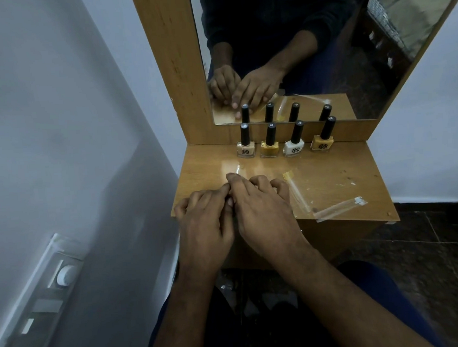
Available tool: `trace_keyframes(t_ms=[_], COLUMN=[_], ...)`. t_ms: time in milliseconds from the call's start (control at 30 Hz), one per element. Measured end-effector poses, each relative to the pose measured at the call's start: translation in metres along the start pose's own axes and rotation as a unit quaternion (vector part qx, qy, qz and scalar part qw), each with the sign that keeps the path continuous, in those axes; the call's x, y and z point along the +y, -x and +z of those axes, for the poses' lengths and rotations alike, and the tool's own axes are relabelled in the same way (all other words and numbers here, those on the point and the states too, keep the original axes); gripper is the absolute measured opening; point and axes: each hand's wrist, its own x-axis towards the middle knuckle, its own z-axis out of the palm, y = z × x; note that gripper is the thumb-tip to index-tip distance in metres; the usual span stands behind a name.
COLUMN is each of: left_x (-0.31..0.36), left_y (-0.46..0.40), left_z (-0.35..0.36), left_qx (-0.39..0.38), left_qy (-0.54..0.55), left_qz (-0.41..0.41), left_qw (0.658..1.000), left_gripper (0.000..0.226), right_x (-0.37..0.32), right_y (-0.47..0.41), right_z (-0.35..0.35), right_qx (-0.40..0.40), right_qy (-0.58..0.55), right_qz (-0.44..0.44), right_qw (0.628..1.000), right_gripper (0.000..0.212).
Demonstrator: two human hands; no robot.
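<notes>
My left hand (204,221) and right hand (263,209) lie side by side on a small wooden table (203,169), touching each other. The right hand's fingers are spread forward and rest on a clear plastic sheet (323,188). My left fingers are curled, and the index tip and thumb meet against the right index finger. Anything between them is hidden. Four nail polish bottles with black caps stand in a row at the back: beige (245,150), mustard (270,149), white (294,148) and orange-yellow (322,143).
A wood-framed mirror (281,47) rises behind the bottles and reflects both hands. A rolled plastic strip (338,208) lies near the table's front right edge. A white wall with a switch panel (41,295) is on the left. Dark floor tiles are on the right.
</notes>
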Motion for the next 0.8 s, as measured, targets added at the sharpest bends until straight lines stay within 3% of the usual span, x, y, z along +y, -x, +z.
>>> trace_keyframes(t_ms=[133,300,467,800], left_x=[0.002,0.003,0.005,0.014], left_y=[0.0,-0.001,0.0,0.0], left_z=[0.0,-0.001,0.002,0.006], left_qx=[0.004,0.032,0.032,0.048], left_qy=[0.005,0.018,0.011,0.036], left_qz=[-0.014,-0.031,-0.015,0.023], left_qw=[1.0,0.999,0.999,0.998], left_gripper=[0.043,0.037,0.04,0.03], right_x=[0.0,-0.001,0.009,0.054], right_y=[0.0,0.004,0.008,0.018], right_z=[-0.007,-0.015,-0.021,-0.048], right_qx=[-0.014,0.046,0.055,0.117], right_qy=[-0.015,-0.011,-0.007,-0.083], right_qz=[-0.002,-0.002,0.008,0.111], right_qw=[1.0,0.999,0.998,0.983], right_gripper=[0.049,0.049,0.045,0.027])
